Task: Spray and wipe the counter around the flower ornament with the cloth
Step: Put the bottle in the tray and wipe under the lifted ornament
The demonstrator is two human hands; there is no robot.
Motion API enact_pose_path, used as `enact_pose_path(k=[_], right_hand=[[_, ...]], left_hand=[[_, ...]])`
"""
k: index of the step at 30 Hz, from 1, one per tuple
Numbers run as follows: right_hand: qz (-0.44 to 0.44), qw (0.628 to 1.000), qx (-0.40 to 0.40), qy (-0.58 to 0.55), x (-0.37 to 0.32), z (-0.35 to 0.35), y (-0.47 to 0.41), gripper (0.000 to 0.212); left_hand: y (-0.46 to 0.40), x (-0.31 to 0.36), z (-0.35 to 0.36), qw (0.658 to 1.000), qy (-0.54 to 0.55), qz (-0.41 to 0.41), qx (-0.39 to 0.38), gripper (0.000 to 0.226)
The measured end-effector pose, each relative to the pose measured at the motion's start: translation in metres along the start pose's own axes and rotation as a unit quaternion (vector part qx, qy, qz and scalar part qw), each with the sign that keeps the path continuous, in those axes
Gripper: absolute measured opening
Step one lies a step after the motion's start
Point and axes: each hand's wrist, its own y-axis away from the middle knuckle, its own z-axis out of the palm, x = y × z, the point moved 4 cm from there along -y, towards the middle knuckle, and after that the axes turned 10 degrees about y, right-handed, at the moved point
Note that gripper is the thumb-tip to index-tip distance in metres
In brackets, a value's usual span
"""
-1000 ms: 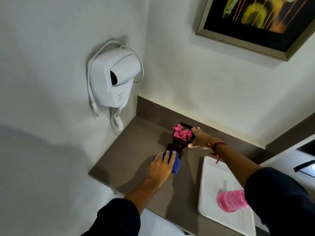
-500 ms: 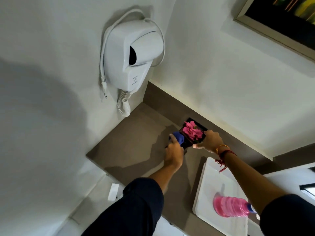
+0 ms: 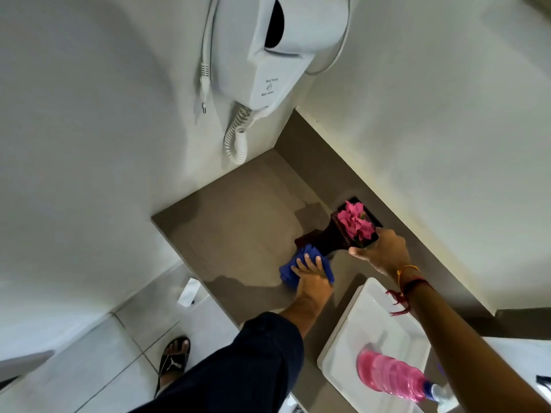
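Wall dryer label reads "Hair dryer". My left hand lies flat, fingers straight, on the cloth, right against the flower ornament base; right hand grips its top, by the counter back wall.

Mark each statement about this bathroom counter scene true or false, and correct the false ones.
1. The left hand presses the blue cloth on the counter. True.
2. The right hand holds the spray bottle. False: it grips the flower ornament; the spray bottle is on the white tray.
3. The blue cloth lies next to the flower ornament's base. True.
4. The hair dryer lies on the counter. False: the hair dryer is mounted on the wall.
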Motion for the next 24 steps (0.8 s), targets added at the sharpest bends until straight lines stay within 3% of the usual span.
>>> enact_pose_path(k=[4,10,15,19,24], right_hand=[[0.000,1.000,-0.009,-0.002,0.002,-0.001,-0.001,0.059],[-0.011,1.000,-0.011,-0.023,0.002,-0.002,0.000,0.066],[-0.026,0.998,0.013,-0.047,0.009,-0.001,-0.001,0.071],[-0.029,0.998,0.019,-0.050,0.015,0.002,-0.004,0.071],[-0.020,0.999,0.010,-0.049,0.020,-0.003,-0.010,0.069]], left_hand=[[0.005,-0.012,-0.009,0.999,-0.012,-0.021,0.049,0.047],[-0.016,-0.026,-0.064,0.975,0.069,-0.161,0.136,0.051],[-0.020,-0.004,-0.033,0.993,-0.013,-0.104,0.056,0.048],[-0.028,-0.004,-0.014,0.994,-0.065,-0.079,0.027,0.048],[-0.023,0.002,-0.002,0.983,-0.178,0.014,-0.031,0.048]])
